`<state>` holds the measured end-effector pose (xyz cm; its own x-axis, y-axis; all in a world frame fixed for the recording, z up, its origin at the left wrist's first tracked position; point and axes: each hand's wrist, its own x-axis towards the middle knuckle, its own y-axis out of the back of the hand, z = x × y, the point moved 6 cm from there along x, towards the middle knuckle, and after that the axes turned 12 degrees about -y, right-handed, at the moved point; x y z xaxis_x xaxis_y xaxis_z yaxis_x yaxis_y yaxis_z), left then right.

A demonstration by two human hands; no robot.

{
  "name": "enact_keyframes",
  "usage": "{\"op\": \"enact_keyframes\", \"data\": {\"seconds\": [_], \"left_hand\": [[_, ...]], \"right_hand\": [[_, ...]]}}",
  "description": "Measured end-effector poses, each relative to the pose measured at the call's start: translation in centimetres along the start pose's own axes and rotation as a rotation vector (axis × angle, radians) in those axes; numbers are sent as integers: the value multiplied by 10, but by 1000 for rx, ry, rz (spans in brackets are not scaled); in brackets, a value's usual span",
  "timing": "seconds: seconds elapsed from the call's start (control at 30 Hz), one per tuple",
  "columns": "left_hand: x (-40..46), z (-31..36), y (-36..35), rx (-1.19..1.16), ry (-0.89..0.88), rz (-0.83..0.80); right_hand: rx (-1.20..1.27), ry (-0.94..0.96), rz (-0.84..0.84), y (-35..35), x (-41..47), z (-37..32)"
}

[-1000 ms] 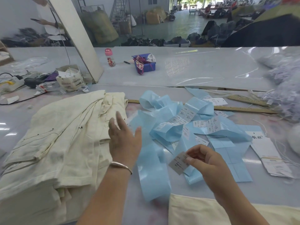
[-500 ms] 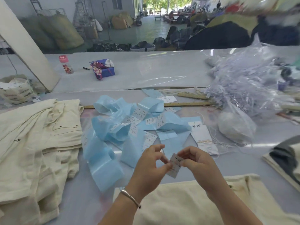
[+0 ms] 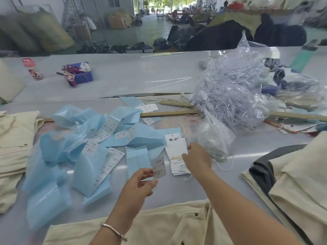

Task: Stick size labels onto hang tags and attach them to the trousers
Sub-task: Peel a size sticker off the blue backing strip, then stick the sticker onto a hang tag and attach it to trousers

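My left hand (image 3: 139,183) pinches a small grey size label (image 3: 159,166) between thumb and fingertips, held up above the table. My right hand (image 3: 197,159) reaches forward onto a small stack of white hang tags (image 3: 175,144) with strings, its fingers touching the top tag. Blue backing strips (image 3: 85,149) carrying more white size labels lie in a heap left of the tags. Cream trousers (image 3: 159,225) lie at the near edge under my arms. More cream trousers are stacked at the left (image 3: 16,142) and the right (image 3: 297,183).
A clear plastic bag of tag fasteners (image 3: 230,91) sits behind the hang tags, with a smaller bag (image 3: 214,135) right beside my right hand. Wooden rulers (image 3: 169,113) lie across the table. A blue box (image 3: 82,75) and a small bottle (image 3: 32,68) stand far left.
The right hand let go of the label and reached forward to the hang tags. The left hand keeps the label alone. The view has swung further right.
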<state>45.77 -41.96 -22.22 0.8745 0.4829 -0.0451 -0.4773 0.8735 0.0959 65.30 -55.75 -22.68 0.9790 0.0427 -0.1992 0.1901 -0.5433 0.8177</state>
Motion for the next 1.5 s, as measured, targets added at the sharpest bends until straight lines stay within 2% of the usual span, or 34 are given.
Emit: {"op": "enact_keyframes", "data": {"seconds": [0.13, 0.3, 0.43, 0.6, 0.7, 0.77, 0.9, 1.03, 1.17, 1.5], "left_hand": [[21, -9, -11, -28, 48, 19], [45, -11, -17, -29, 42, 42], [60, -11, -17, -22, 34, 59], [87, -4, -34, -25, -43, 49], [114, 0, -51, 63, -146, 74], [133, 1, -61, 177, -223, 82], [161, -7, -83, 312, -316, 55], [176, -19, -97, 293, -355, 59], [182, -32, -99, 252, -347, 58], [181, -39, -101, 187, -368, 46]], "right_hand": [[-43, 60, -7, -24, 39, -24], [-286, -21, -22, -54, 61, -28], [-308, -26, -18, -60, 71, -33], [-310, 89, 124, -58, 64, -36], [-201, 191, 176, -56, 56, -31], [1, 200, 188, -48, 53, -26], [422, 121, 89, -40, 52, -11], [646, 103, -29, -40, 50, -3], [749, 80, -139, -46, 49, 7], [832, 17, -187, -50, 48, 12]]}}
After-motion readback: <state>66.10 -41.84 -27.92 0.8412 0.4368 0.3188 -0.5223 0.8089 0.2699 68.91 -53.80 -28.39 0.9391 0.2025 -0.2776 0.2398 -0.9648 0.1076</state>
